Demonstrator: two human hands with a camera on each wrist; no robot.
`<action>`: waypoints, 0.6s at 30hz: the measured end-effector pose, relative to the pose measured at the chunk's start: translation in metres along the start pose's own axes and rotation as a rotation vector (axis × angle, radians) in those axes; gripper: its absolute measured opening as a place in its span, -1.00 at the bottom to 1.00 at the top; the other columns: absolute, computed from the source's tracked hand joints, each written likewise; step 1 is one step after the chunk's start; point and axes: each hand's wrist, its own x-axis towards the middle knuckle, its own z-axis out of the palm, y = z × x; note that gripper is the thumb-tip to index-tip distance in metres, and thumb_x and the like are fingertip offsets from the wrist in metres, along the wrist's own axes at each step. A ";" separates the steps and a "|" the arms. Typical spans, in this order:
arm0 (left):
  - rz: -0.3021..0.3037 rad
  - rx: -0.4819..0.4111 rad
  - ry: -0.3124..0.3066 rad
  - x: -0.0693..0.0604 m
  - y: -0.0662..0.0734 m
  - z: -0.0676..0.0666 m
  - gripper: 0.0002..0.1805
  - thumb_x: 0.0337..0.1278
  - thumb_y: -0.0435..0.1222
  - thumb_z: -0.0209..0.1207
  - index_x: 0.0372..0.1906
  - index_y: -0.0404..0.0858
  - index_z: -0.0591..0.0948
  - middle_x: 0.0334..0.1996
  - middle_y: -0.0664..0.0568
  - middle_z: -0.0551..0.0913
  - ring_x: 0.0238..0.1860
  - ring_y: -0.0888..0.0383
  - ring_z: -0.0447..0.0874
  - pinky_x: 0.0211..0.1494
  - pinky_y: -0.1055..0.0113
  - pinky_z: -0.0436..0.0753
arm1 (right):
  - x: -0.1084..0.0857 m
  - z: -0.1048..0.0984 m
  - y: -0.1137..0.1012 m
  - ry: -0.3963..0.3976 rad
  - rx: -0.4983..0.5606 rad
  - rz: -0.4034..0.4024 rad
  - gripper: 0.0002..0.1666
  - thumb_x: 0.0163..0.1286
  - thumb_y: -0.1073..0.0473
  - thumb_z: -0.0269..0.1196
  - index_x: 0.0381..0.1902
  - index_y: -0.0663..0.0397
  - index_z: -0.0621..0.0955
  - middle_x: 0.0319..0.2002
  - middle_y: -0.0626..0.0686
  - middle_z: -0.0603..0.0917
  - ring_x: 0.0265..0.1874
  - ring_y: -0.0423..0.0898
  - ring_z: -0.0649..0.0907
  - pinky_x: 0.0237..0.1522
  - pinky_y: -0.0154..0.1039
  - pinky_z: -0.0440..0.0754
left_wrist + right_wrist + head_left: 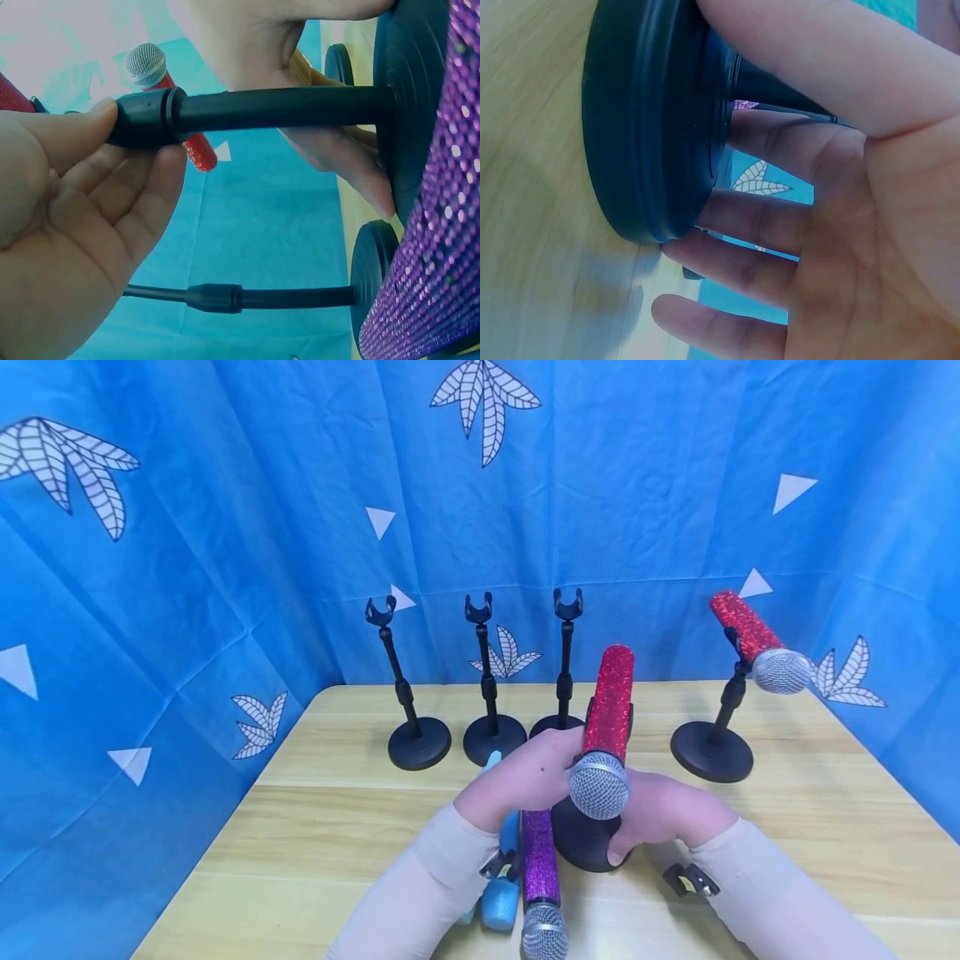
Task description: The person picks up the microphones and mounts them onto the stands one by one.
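Note:
A red glittery microphone [611,706] rests in the holder of a black stand, its silver head toward the camera. My left hand [534,777] pinches the collar [146,118] on that stand's pole between thumb and fingers. My right hand [663,810] grips the round base [656,127] low down, its thumb over the top face and its fingers spread along the far side and edge. Beside the base, close to my left forearm, lies a purple glittery microphone [540,860]. The base's underside is partly visible at neither wrist view.
Three stands with bare holders, the left one [418,743], the middle one [495,739] and one [564,685] partly behind my left hand, are at the back. Another red microphone [750,627] sits on a stand at right. Light blue microphones [500,903] lie under my left forearm.

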 end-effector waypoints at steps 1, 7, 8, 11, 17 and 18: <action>0.007 -0.006 -0.005 0.001 0.000 0.000 -0.69 0.41 -0.22 0.23 0.18 -0.09 0.57 0.02 0.18 0.70 0.07 0.39 0.60 0.16 0.43 0.53 | -0.001 0.000 0.000 0.002 0.001 0.002 0.29 -0.28 0.03 0.73 0.40 0.23 0.34 0.22 0.11 0.54 0.16 0.09 0.56 0.20 0.16 0.50; 0.010 0.098 0.018 0.005 0.003 0.002 -0.61 0.33 -0.17 0.31 0.21 -0.03 0.57 0.05 0.25 0.61 0.11 0.38 0.52 0.19 0.43 0.51 | -0.001 -0.002 0.000 0.012 0.000 0.037 0.27 -0.26 0.05 0.71 0.38 0.26 0.32 0.20 0.11 0.54 0.14 0.07 0.56 0.17 0.15 0.51; 0.003 0.119 0.023 0.005 0.004 0.002 -0.61 0.32 -0.17 0.31 0.21 -0.02 0.57 0.05 0.25 0.61 0.12 0.37 0.51 0.20 0.42 0.51 | -0.001 -0.002 0.000 0.011 0.002 0.046 0.24 -0.26 0.05 0.71 0.36 0.25 0.34 0.19 0.10 0.55 0.13 0.06 0.57 0.16 0.15 0.51; -0.017 0.147 0.021 0.004 0.004 0.002 -0.62 0.32 -0.18 0.31 0.20 -0.01 0.58 0.03 0.26 0.61 0.10 0.37 0.52 0.20 0.41 0.51 | 0.001 -0.003 -0.001 0.006 -0.004 0.054 0.16 -0.26 0.05 0.71 0.30 0.20 0.40 0.15 0.05 0.57 0.12 0.04 0.57 0.16 0.14 0.51; -0.029 0.069 -0.018 0.001 0.002 0.004 -0.64 0.33 -0.24 0.31 0.17 -0.04 0.57 -0.03 0.23 0.67 0.03 0.38 0.59 0.14 0.42 0.55 | 0.000 0.000 -0.002 -0.002 -0.008 0.038 0.14 -0.28 0.06 0.72 0.28 0.20 0.42 0.14 0.05 0.57 0.11 0.06 0.57 0.17 0.15 0.51; -0.028 0.059 -0.026 0.000 0.001 0.005 -0.64 0.33 -0.24 0.30 0.17 -0.04 0.56 -0.03 0.22 0.68 0.03 0.38 0.59 0.14 0.42 0.55 | 0.000 0.001 -0.002 -0.004 -0.001 0.037 0.16 -0.28 0.06 0.72 0.29 0.21 0.41 0.15 0.06 0.57 0.12 0.07 0.57 0.18 0.16 0.50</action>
